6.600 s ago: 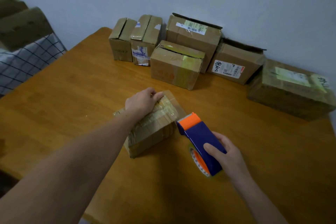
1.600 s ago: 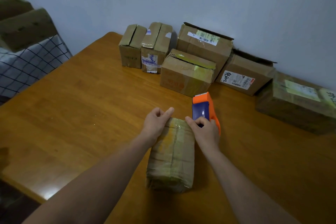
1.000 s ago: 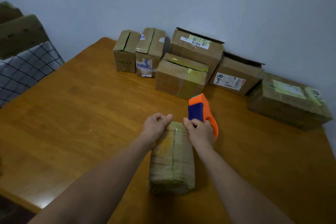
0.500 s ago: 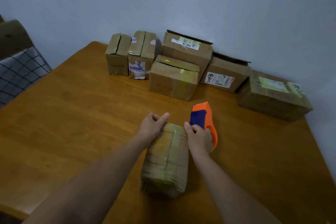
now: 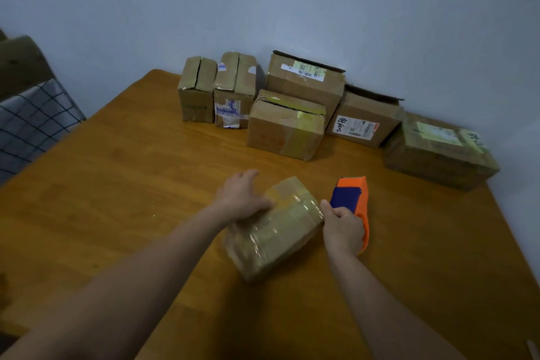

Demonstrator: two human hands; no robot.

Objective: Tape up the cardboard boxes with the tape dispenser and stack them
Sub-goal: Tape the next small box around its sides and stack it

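A small cardboard box (image 5: 277, 231) wrapped in clear tape lies slantwise on the wooden table (image 5: 117, 184) in front of me. My left hand (image 5: 239, 196) holds its far left end, fingers curled over the top and thumb sticking out. My right hand (image 5: 342, 228) grips the handle of the blue and orange tape dispenser (image 5: 350, 196), which stands on the table just right of the box, touching its right end.
Several cardboard boxes line the wall at the back: two narrow ones (image 5: 198, 90), a mid-sized one (image 5: 286, 128) in front of a taller one (image 5: 306, 79), a labelled one (image 5: 362, 120) and a flat one (image 5: 438, 152) at the right. A checked cloth (image 5: 26, 126) lies off the table's left edge.
The small box has turned from pointing straight away from me to lying slantwise, far end to the right. My left hand shifted onto its left end; my right hand and the dispenser stayed beside it.
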